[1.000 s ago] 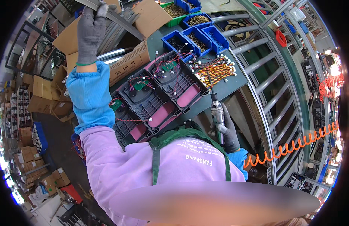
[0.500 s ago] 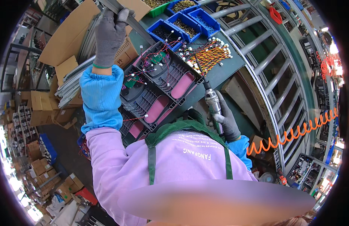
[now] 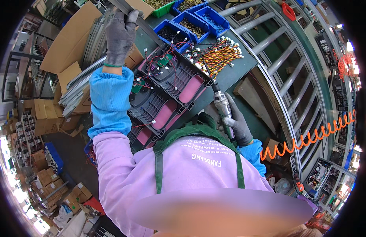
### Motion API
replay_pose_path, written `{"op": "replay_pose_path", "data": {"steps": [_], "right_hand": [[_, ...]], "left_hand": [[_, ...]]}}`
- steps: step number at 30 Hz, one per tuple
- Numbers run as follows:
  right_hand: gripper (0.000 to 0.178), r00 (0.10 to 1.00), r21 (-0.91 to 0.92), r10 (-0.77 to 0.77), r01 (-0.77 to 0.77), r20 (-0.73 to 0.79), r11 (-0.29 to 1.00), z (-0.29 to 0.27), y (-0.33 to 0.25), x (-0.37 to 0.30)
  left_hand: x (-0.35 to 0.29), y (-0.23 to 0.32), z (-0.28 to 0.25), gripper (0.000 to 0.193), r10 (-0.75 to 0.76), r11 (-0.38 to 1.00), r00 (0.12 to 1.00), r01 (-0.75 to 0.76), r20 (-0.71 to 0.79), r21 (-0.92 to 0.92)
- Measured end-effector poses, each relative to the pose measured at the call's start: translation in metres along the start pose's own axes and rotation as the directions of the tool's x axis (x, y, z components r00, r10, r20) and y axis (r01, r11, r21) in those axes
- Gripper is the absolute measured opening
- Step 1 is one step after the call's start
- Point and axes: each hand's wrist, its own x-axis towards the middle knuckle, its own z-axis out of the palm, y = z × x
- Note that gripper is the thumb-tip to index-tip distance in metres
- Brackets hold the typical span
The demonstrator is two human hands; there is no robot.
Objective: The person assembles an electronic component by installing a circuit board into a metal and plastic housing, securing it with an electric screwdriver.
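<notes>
Grey metal strip (image 3: pixel 122 4), far left, is clasped in my left hand (image 3: pixel 120 37); I judge it stiff, slick, best held mid-length. My right hand (image 3: pixel 240 123) grips a power driver (image 3: pixel 221 101), near right.

Wearing a light purple top (image 3: pixel 116 158) with white letters (image 3: pixel 206 160), a dark green apron (image 3: pixel 187 134) with straps (image 3: pixel 159 173), puffy blue sleeve covers (image 3: pixel 111 100), and grey gloves (image 3: pixel 241 130) with thin green edges (image 3: pixel 113 65) on both hands (image 3: pixel 120 42).

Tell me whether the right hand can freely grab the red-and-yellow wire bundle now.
Probably not: the grey-gloved right hand is gripping a silver-and-green cylindrical power tool, though the wire bundle lies exposed nearby.
</notes>
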Motion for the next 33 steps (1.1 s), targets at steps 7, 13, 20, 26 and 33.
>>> {"op": "replay_pose_path", "data": {"steps": [7,13,20,26,33], "right_hand": [[0.107,1.0,-0.045,-0.011,0.01,-0.012,0.999,0.005,-0.001,0.002],[0.109,1.0,-0.046,-0.022,0.022,-0.013,0.999,0.005,0.0,0.004],[0.109,1.0,-0.014,0.021,-0.021,0.013,1.0,0.008,-0.002,0.004],[0.109,1.0,-0.049,-0.008,0.008,0.002,0.999,0.013,0.0,0.003],[0.107,0.998,-0.049,-0.057,0.056,-0.01,0.997,0.011,0.0,0.002]], "left_hand": [[-0.004,-0.005,-0.007,0.026,-0.028,1.0,1.0,0.028,0.005,-0.013],[-0.005,0.011,-0.048,0.026,0.019,0.996,0.994,-0.01,-0.104,0.087],[-0.029,0.0,-0.105,0.028,-0.058,0.998,0.973,0.059,-0.223,-0.001],[-0.043,0.018,-0.104,0.021,-0.08,0.997,0.965,0.082,-0.249,0.0],[-0.037,0.052,-0.105,0.025,-0.175,0.976,0.956,0.201,0.237,-0.089]]}}
